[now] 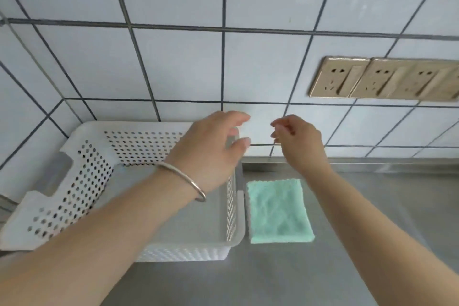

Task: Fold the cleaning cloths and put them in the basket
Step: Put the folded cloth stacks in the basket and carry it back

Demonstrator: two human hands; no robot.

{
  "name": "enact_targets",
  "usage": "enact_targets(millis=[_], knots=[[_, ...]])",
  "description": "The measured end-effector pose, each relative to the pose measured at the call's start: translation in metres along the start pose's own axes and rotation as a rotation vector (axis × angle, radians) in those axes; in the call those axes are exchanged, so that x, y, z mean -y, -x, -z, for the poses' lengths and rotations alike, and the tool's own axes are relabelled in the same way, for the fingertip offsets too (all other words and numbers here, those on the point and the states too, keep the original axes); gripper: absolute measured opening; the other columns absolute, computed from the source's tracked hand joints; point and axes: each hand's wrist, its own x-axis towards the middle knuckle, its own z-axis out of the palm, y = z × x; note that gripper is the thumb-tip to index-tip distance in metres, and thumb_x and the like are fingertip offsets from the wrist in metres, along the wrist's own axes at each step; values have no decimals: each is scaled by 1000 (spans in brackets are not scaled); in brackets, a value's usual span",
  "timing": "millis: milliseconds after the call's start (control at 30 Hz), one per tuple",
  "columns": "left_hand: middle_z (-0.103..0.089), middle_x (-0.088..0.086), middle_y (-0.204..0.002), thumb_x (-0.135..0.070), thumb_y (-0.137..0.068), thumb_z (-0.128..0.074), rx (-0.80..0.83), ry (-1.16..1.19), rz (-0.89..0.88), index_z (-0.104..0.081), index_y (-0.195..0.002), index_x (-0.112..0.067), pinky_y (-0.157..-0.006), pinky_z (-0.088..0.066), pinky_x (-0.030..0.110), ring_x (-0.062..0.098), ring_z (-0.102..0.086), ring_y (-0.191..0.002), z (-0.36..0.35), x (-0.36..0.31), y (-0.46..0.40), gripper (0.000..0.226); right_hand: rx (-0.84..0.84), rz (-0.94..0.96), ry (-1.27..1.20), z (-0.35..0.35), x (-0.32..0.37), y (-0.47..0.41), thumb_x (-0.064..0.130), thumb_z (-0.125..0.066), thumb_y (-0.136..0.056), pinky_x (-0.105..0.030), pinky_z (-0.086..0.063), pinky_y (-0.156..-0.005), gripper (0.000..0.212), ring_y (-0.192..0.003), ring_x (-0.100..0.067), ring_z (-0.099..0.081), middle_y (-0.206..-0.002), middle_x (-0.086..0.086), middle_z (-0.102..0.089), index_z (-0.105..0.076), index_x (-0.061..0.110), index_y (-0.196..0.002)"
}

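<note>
white wall tiles [178,62] with dark joints rise behind a grey steel worktop [285,273], and one row of beige wall sockets [382,79] sits on the tiles up and to the right of the basket. one white plastic basket [82,181] with perforated walls stands on the worktop against the tiled corner; nothing can be seen lying inside it. one mint green cloth [278,211] lies folded flat on the worktop just beside the basket's right wall, outside it. the cloth is a rectangle whose long axis runs from the near edge of the worktop towards the wall, roughly parallel to that basket wall. two bare hands hover above. the left hand [211,149], with one metal bangle [183,179] on the wrist, hangs over the basket's far right corner, its grip loose, fingers gently curled and holding nothing. the right hand [298,141] hangs beyond the cloth, right of the basket, fingers loosely curled and holding nothing.
</note>
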Motion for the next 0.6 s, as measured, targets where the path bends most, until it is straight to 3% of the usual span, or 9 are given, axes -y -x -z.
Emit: enact_targets(millis=[100,167,267,367,500,600], knots=[[-57,-4,-118,-19,-86,-44,-66,83,-139,-54,-119,-22,-92,-42,21,7,-55,-105,-61,-34,25,34,36,-196,73,27,-58,8,20,-48,-88,-22,-42,-61,16,-87,-19,-62,-91,1,-67,-62,23,-96],[-53,-4,-124,-19,-85,-38,-2,104,-103,-51,-122,-22,-94,-32,11,3,-46,-110,-110,-38,34,39,147,-319,187,30,-96,14,25,-50,-89,-25,-41,-68,26,-94,-21,-58,-104,-3,-64,-60,15,-111],[-34,-5,-142,-17,-91,-43,101,131,188,-37,-136,-21,-100,-17,8,6,-31,-130,-184,-25,35,45,299,-478,256,23,-140,20,36,-50,-90,-28,-40,-90,51,-118,-24,-52,-129,-5,-54,-44,11,-134],[-26,4,-148,-25,-91,-48,118,90,549,-28,-141,-14,-111,-19,25,19,-24,-138,-226,7,25,55,356,-586,239,5,-163,24,47,-43,-91,-33,-38,-96,64,-127,-28,-44,-142,-10,-41,-34,7,-140],[-39,15,-140,-41,-85,-55,87,-28,854,-35,-136,-7,-108,-28,35,30,-34,-131,-249,44,19,64,330,-709,209,-18,-189,31,58,-30,-90,-43,-33,-106,72,-129,-34,-38,-141,-15,-38,-34,6,-139],[-33,18,-145,-46,-87,-52,121,17,1010,-28,-141,-5,-108,-28,35,31,-33,-133,-259,60,17,72,320,-686,230,-27,-205,31,56,-26,-93,-42,-32,-103,69,-127,-34,-39,-136,-17,-40,-36,3,-136]])
